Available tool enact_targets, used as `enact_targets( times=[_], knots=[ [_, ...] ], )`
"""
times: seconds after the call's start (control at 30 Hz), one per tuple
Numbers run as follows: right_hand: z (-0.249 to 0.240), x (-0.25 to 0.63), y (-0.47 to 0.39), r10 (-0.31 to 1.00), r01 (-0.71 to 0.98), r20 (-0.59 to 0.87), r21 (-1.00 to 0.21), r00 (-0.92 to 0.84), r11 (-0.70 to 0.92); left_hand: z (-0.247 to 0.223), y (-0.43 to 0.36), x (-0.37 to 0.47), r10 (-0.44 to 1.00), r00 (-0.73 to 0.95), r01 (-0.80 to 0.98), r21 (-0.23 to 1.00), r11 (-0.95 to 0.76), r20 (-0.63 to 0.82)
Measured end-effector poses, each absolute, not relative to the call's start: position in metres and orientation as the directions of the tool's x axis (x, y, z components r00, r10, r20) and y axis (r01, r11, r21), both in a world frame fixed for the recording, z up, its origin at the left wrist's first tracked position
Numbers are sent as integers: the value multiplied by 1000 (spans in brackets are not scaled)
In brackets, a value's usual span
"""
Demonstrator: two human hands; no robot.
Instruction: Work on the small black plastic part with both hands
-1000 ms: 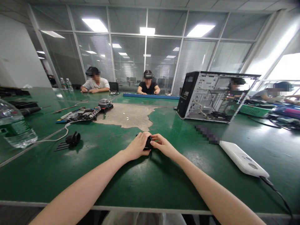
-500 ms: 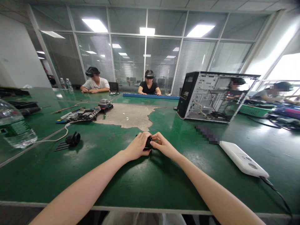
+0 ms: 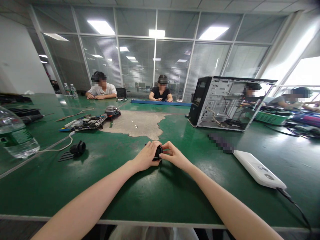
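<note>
A small black object (image 3: 158,153) sits low over the green table in front of me, mostly covered by my fingers, so its kind does not show. My left hand (image 3: 146,155) wraps over its top and left side, thumb underneath. At its right edge, the fingertips and thumb of my right hand (image 3: 174,155) pinch it, with a gap between the bent fingers and the thumb. Off to the left lies a black plastic part (image 3: 75,150) with flat prongs and a rounded end, touched by neither hand.
A circuit board (image 3: 85,122) lies left of a worn patch (image 3: 140,121); a water bottle (image 3: 18,138) stands nearer. An open computer case (image 3: 225,103), a white power bank (image 3: 260,170) with a cable, and a green basket (image 3: 275,117) are right. Several people sit around the table.
My right fingers have shifted slightly at the black object's right edge, the thumb moving a little left. My left hand keeps its place. The person opposite has moved slightly right.
</note>
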State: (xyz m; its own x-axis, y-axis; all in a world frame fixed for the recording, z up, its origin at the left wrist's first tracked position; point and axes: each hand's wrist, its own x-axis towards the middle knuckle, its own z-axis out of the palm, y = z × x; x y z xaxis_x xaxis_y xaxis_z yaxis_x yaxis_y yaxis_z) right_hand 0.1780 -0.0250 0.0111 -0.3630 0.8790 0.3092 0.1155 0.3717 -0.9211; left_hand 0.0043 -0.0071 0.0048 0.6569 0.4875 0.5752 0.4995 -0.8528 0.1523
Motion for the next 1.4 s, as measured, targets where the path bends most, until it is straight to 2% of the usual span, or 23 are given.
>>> enact_targets(
  times=[0.4,0.63,1.07,1.3,1.4],
  knots=[
    [2,179,-18,935,157,202,-954,-291,255,7,-9,6,511,651,520,161,-839,561],
    [9,180,-23,879,99,281,-935,-385,342,6,-8,5,502,656,516,151,-843,564],
    [4,177,-20,936,148,195,-958,-294,246,8,-10,5,505,651,504,173,-846,567],
    [5,181,-21,875,89,258,-943,-409,320,7,-9,5,509,650,509,175,-843,564],
    [7,180,-23,881,100,261,-941,-395,324,7,-10,5,505,656,514,158,-843,561]
  ],
)
